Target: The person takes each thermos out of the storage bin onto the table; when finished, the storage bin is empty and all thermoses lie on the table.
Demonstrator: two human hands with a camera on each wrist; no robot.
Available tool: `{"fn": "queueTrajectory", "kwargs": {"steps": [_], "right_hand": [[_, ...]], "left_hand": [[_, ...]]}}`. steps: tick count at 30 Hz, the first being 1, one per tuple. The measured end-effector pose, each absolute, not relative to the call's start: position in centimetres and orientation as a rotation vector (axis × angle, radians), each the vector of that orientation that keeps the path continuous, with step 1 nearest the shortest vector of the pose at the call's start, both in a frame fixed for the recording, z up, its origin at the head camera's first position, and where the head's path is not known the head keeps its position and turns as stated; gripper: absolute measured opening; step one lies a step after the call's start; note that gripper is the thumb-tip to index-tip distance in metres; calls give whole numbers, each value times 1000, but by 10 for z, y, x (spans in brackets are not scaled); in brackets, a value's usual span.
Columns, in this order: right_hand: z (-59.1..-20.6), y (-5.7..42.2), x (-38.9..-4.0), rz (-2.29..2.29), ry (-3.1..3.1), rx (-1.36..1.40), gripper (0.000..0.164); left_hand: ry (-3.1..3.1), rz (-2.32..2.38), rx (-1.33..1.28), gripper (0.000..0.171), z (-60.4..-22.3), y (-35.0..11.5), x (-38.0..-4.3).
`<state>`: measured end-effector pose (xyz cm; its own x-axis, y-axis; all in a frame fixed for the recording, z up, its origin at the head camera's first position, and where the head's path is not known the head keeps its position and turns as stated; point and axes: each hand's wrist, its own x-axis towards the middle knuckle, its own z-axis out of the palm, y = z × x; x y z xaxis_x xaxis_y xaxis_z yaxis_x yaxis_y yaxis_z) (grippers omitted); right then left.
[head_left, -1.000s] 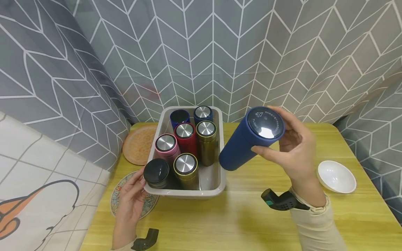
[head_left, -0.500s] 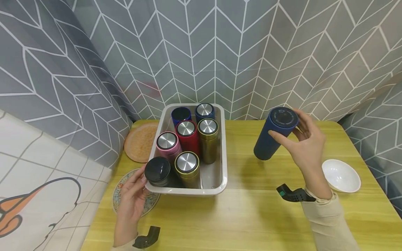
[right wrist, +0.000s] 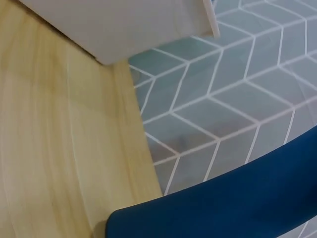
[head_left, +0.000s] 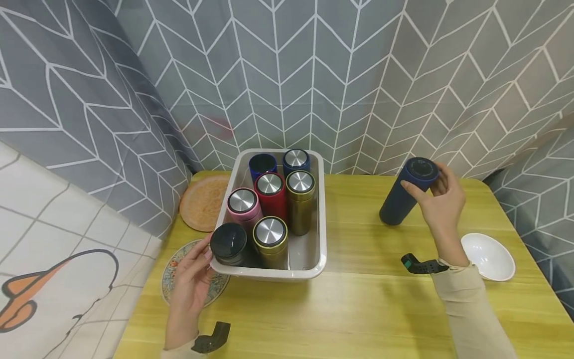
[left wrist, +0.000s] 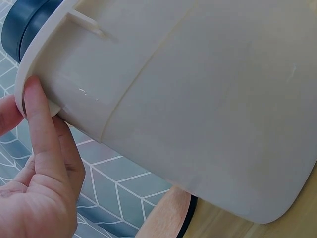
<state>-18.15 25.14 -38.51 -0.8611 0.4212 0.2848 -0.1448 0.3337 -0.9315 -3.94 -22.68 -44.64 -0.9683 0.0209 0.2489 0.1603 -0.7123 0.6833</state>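
Pinching a tub (head_left: 269, 273) of seven flasks (head_left: 273, 205): left hand (head_left: 190, 281); gripping navy flask (head_left: 400, 197): right hand (head_left: 441, 209)

Navy bottle (head_left: 398, 197), pale grey tub (head_left: 278, 274), 2 gold flasks (head_left: 301, 207), yellow wood-grain table (head_left: 350, 304), grey curtain (head_left: 291, 75) with white chevron lines.

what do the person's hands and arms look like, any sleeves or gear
The left hand and right hand are gloveless. The right sleeve is long and cream; the left sleeve barely shows. Each wrist has a black, angled device, the right one with a small green mark.
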Motion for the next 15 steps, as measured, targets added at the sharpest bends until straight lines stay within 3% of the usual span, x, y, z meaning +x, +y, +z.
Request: {"fn": "queueTrajectory", "kwargs": {"steps": [15], "right_hand": [[-399, 284, -216, 1499, -2054, -328, 71]], "left_hand": [[-1154, -2814, -341, 49, -448, -227, -39]]}}
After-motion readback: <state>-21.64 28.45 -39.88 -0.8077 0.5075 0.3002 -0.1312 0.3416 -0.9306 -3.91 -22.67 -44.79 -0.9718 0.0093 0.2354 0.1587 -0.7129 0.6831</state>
